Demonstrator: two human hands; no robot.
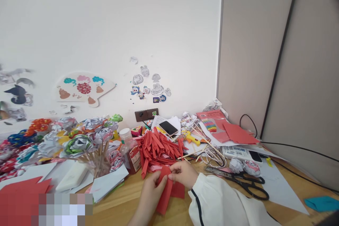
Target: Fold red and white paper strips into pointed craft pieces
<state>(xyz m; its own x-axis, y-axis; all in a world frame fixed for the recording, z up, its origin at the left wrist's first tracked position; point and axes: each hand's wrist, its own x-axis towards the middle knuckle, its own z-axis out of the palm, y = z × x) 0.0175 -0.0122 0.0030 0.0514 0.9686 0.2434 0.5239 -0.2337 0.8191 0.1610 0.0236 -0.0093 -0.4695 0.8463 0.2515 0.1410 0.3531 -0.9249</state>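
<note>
A folded strip of red paper (164, 197) is held between both hands above the wooden table. My left hand (153, 189) pinches its left side, thumb on top. At the strip's upper right edge, my right hand (184, 174) grips with thumb and fingers closed. Another piece of red paper (178, 190) lies flat beneath, partly covered by the hands. Just beyond them rises a heap of folded red paper strips (156, 146). To its left stands a bottle (130, 152) with a white cap and a red label.
Black scissors (246, 183) lie right of my right sleeve. Paper flowers (79, 144) on sticks crowd the left side. A phone (168, 128), a yellow glue gun (192, 138), a string of beads (215, 157) and red paper sheets (239, 133) are behind. Black cables run along the right wall.
</note>
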